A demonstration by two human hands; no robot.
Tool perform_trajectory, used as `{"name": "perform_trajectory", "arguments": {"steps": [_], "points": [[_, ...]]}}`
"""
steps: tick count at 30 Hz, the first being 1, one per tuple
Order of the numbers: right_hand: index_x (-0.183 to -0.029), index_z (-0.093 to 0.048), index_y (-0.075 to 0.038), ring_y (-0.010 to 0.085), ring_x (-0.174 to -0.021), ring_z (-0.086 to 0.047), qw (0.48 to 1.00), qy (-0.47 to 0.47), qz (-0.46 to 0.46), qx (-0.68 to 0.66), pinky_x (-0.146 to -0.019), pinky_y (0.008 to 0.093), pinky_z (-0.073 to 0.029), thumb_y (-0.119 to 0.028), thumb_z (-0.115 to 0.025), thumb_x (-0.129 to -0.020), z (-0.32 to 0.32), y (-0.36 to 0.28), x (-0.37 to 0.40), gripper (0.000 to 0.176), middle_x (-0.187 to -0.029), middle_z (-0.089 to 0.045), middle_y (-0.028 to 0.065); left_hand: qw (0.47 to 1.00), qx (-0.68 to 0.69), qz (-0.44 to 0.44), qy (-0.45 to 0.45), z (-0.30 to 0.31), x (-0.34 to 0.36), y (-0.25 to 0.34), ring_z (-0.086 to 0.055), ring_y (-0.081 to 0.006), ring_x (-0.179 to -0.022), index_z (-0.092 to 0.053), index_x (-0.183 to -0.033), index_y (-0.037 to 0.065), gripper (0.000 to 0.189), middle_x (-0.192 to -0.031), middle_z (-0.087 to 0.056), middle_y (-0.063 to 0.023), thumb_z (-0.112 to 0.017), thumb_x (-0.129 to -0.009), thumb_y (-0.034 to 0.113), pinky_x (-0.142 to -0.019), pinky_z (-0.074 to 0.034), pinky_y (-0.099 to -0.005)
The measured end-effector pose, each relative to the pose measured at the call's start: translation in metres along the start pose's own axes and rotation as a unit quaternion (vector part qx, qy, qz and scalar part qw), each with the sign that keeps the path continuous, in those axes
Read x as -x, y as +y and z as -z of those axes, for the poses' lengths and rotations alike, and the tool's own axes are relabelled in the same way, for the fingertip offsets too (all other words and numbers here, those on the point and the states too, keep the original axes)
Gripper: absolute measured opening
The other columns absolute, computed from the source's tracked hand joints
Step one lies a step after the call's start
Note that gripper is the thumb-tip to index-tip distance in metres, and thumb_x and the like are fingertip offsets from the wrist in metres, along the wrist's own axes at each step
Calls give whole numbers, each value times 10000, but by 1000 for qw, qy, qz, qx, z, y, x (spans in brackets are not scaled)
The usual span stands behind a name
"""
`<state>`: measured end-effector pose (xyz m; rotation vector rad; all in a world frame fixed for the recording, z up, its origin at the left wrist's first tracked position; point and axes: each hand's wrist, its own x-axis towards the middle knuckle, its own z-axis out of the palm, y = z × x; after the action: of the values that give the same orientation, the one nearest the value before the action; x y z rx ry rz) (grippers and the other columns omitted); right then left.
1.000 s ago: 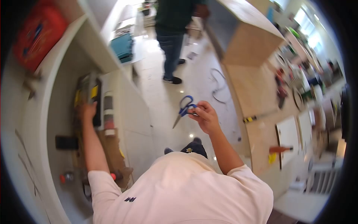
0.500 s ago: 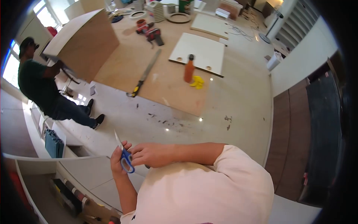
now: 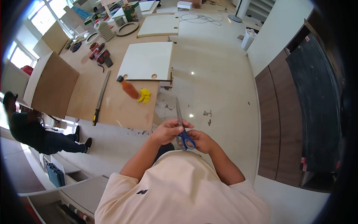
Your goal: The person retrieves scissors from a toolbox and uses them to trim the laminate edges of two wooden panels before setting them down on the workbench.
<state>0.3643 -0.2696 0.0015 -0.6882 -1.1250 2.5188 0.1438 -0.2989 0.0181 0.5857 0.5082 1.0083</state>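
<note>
A pair of scissors with blue handles [image 3: 189, 142] is in front of my chest, its blades pointing away from me. My left hand [image 3: 168, 131] grips it near the pivot, thumb and fingers closed on the metal. At the handle loops, my right hand [image 3: 203, 142] has its fingers curled against the blue plastic; some of them are hidden behind it. Beyond the hands, on the wooden worktable [image 3: 84, 99], lie a hand saw [image 3: 100, 97] with a black and yellow handle, an orange bottle [image 3: 129, 89] and a yellow cloth or glove [image 3: 144, 96].
White panels [image 3: 145, 59] and a red cordless drill [image 3: 100, 56] lie on the worktable. A co-worker [image 3: 33, 130] stands at the left beside a large wooden box [image 3: 52, 82]. Brown cabinets [image 3: 278, 127] line the right side. Debris [image 3: 207, 114] dots the tiled floor.
My view has swung right, so the table and co-worker sit further left. Both hands and the scissors have come to the middle before my chest. My left hand now grips nearer the pivot.
</note>
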Motion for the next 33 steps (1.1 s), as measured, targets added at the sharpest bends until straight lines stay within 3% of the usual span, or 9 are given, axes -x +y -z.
{"name": "perform_trajectory", "arguments": {"steps": [7,10,13,16,19,23,25,28,33], "points": [[-1323,-503,-20,202,-958,-661,997,23,16,70,-850,327,-530,-68,-696,-864,72,-66,-22,500,-1068,-675,119,979,-182,73,-47,14,-118,41,-600,-182,-1116,-593,-1276,15,331,-1219,-644,-88,-616,-958,101,-984,-470,-366],[-1305,-511,-32,191,-910,-667,992,91,50,74,-826,317,-532,-60,-704,-861,109,-103,-51,484,-1056,-677,114,958,-282,18,51,52,-169,65,-592,-162,-1078,-585,-1291,20,365,-1211,-640,-75,-614,-972,195,-955,-472,-345],[-1296,-515,-26,189,-888,-670,979,178,67,79,-813,312,-538,-27,-705,-847,142,-153,-72,487,-1017,-670,98,944,-206,22,257,115,-225,96,-587,-175,-1058,-541,-1331,34,459,-1195,-631,-77,-606,-974,316,-907,-477,-339],[-1319,-488,-7,173,-834,-648,961,239,80,114,-780,311,-533,-28,-721,-835,162,-214,-88,537,-955,-653,73,947,-19,-6,320,144,-257,129,-584,-209,-1053,-443,-1402,59,576,-1228,-594,-86,-591,-967,405,-867,-477,-347],[-1328,-474,-13,163,-795,-616,944,247,163,146,-731,299,-516,-50,-725,-847,200,-246,-108,543,-928,-633,59,939,30,18,343,180,-307,122,-570,-253,-1103,-349,-1446,64,645,-1310,-528,-104,-582,-966,428,-873,-478,-379],[-1321,-488,-40,163,-847,-596,940,248,233,23,-762,298,-488,-86,-726,-865,229,-255,-148,517,-947,-605,47,907,133,25,398,199,-354,97,-555,-279,-1144,-265,-1488,61,751,-1398,-444,-127,-590,-949,470,-887,-471,-392],[-1320,-479,-56,157,-863,-594,948,237,215,-8,-769,293,-479,-114,-734,-865,242,-261,-169,526,-966,-608,42,885,195,29,421,201,-361,88,-545,-292,-1165,-233,-1501,57,802,-1411,-427,-139,-603,-935,488,-896,-466,-395],[-1319,-462,-85,144,-876,-595,962,209,177,2,-758,276,-467,-139,-736,-868,263,-280,-200,530,-983,-613,38,847,263,3,463,200,-355,86,-434,-305,-1323,-200,-1495,32,847,-1475,-363,-153,-616,-924,499,-1042,-385,-418],[-1314,-447,-114,130,-869,-605,984,148,67,78,-726,256,-456,-132,-718,-876,315,-325,-275,516,-1002,-621,39,810,321,-31,489,220,-353,71,-501,-304,-1206,-321,-1411,60,706,-1421,-413,-138,-625,-923,468,-923,-435,-421]]}}
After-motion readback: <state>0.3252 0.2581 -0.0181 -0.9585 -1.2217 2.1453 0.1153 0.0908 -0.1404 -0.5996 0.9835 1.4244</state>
